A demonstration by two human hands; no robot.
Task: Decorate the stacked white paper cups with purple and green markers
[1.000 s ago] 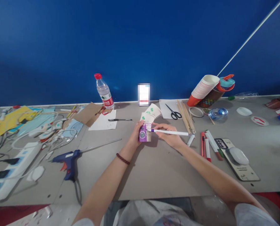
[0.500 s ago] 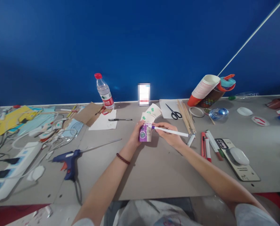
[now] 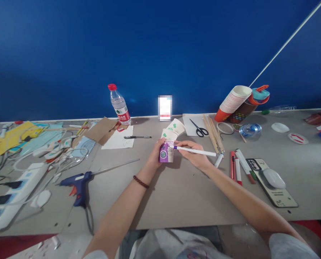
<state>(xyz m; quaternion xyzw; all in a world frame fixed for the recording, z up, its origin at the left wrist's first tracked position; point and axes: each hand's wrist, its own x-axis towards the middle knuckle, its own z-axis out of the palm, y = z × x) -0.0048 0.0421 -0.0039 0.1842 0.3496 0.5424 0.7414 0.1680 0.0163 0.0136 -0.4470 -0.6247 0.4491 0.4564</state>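
Observation:
My left hand (image 3: 155, 158) is wrapped round a small paper cup (image 3: 166, 153), white with a purple-coloured lower part, held upside down on the grey table (image 3: 176, 194). My right hand (image 3: 195, 154) pinches a white marker (image 3: 197, 151) with a purple tip, and that tip touches the cup's side near its top. Two more white paper cups with green dots (image 3: 172, 130) lie just behind the held cup.
A blue glue gun (image 3: 78, 181) lies left; further left, a power strip (image 3: 17, 187) and tangled cables. Behind: water bottle (image 3: 119, 105), black pen (image 3: 137, 137), scissors (image 3: 199, 128), wooden sticks (image 3: 213, 135), stacked red cups (image 3: 233, 100). Right: markers (image 3: 238, 167) and a phone (image 3: 271, 180).
The marker tip has shifted slightly along the cup's side, up and right then back left. Both hands and the cup stay in about the same place.

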